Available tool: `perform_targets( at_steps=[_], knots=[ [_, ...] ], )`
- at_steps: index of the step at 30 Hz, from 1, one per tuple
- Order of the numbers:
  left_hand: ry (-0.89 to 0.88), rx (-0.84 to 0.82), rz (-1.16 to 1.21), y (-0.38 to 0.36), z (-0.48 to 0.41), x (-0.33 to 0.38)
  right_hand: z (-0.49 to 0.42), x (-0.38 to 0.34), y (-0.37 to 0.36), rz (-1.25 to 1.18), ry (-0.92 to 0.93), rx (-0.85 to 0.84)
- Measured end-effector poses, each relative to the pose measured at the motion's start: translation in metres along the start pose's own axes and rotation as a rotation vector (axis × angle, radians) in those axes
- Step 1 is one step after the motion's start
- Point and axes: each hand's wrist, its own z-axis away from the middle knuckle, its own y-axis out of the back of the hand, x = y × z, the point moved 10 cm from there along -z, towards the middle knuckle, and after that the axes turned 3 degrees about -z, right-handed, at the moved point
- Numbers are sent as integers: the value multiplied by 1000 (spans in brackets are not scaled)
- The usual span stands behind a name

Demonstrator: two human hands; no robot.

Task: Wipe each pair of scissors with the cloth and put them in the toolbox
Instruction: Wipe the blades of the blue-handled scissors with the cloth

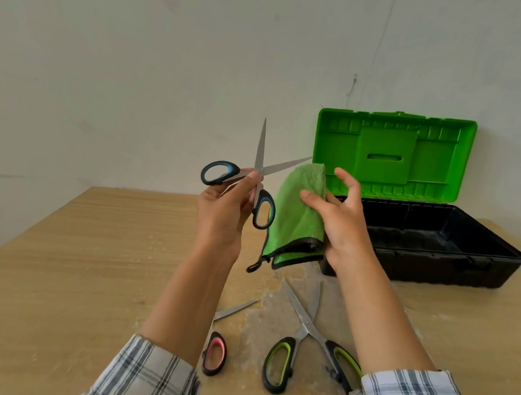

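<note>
While the left grip [225, 207] is grasping the blue-handled scissors [259, 166] at their pivot, the right grip [343, 220] is pinching the green cloth [297, 218] just beside them. Beneath both grips, green-handled scissors [303, 331] and pink-handled scissors [214, 351] are lying on the surface [81, 262]; the open toolbox [416, 272] is sitting beyond the right grip.

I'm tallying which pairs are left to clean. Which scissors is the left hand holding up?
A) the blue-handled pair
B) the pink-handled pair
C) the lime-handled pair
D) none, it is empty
A: the left hand grips the open steel scissors with black-and-blue handles near the pivot. The right hand holds the green cloth. The pink-handled scissors and lime-handled scissors lie on the wooden table.
</note>
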Motion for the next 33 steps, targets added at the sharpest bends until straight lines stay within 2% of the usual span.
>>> perform_targets(
  at_steps=[2, 6, 11, 14, 18, 21, 25, 28, 33],
  knots=[
    [19, -1, 6, 1, 0, -3, -4, 7, 4, -64, -58, 29],
    [65, -12, 32, 0, -2, -8, -6, 22, 1, -163, -158, -19],
    [106, -50, 31, -9, -1, -16, -9, 20, -12, -212, -108, -127],
    [123, -63, 29, -11, -1, -19, -9, 17, -13, -141, -47, -117],
    [130, -52, 33, -7, -4, -19, -12, 13, 0, -26, 1, -18],
    [151, -77, -7, -5, -7, -17, -15, -2, 13, 125, 34, 0],
    [181, -172, -92, -7, -6, -10, -28, -15, 14, 238, -94, -145],
    [197, -243, -160, -9, -2, -5, -32, -29, 0, 251, -168, -315],
    [187, -290, -229, -12, 2, 3, -28, -44, -26, 446, -207, -534]
  ],
)
